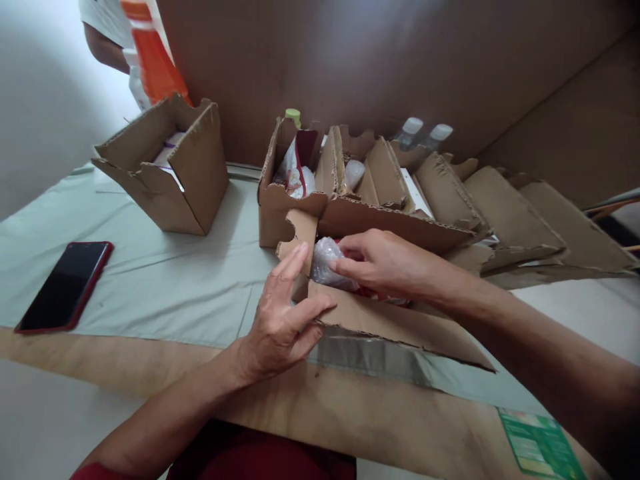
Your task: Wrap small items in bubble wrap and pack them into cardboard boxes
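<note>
In the head view, my right hand (367,257) reaches into the front cardboard box (375,320), thumb and fingers closed on a bundle in clear bubble wrap (327,263). What is inside the wrap cannot be made out. Something red lies under it, mostly hidden by my hand and the box's front wall. My left hand (285,313) rests against the left end of this box, fingers stretched out along the end flap and thumb lying apart over the front edge.
Behind stands a row of cardboard boxes (290,217) with wrapped items and packets. Another cardboard box (195,190) is at left, near orange and white bottles. A phone (65,287) lies on the pale green cloth (200,293). A green packet (540,443) lies at front right. Another person's arm (105,47) shows at upper left.
</note>
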Demonstrator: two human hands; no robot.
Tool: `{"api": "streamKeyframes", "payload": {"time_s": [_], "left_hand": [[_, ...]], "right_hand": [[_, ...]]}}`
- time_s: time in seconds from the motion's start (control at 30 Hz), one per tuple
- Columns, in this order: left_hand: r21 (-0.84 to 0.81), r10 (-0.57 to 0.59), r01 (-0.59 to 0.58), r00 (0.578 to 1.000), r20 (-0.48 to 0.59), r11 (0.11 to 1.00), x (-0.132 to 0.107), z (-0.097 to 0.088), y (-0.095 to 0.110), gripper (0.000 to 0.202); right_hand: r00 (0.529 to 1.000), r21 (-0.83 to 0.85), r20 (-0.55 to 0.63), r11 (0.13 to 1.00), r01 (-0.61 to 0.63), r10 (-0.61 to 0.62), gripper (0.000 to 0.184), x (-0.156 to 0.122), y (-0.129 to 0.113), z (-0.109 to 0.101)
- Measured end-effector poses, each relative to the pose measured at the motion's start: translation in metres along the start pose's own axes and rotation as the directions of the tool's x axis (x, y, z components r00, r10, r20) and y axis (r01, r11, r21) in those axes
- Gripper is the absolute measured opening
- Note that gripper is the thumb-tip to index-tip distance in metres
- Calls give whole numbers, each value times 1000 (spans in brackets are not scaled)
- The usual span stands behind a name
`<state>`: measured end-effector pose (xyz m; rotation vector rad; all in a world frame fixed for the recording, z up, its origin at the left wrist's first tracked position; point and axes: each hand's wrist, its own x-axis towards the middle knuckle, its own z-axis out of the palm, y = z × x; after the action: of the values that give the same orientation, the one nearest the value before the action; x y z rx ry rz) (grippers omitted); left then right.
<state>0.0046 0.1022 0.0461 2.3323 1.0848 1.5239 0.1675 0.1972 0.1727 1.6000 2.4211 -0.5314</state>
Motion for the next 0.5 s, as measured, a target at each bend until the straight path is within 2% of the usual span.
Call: {"api": "streamKeyframes", "payload": {"time_s": [0.1,0.2,0.37,0.43,0.5], "left_hand": [[18,-3,3,1000,-22,1000,0,0,0,39],[28,7,-6,999,-33,1000,0,1,-2,40],[22,22,-21,999,-38,1000,0,3,-4,38],[26,25,-23,998,-52,999,-1,2,-1,39],[43,18,-14,996,-84,999,-2,1,4,43]], "right_hand": [[999,-207,-33,978,10,-18,27,4,-6,5],[1000,-300,-3,954,11,-13,30,13,-14,12],[1000,-298,-14,954,-1,-3,37,24,-19,17],[999,-267,-38,964,-1,-9,37,17,-17,13],[993,-191,-112,982,9,-30,36,-2,-10,8]]}}
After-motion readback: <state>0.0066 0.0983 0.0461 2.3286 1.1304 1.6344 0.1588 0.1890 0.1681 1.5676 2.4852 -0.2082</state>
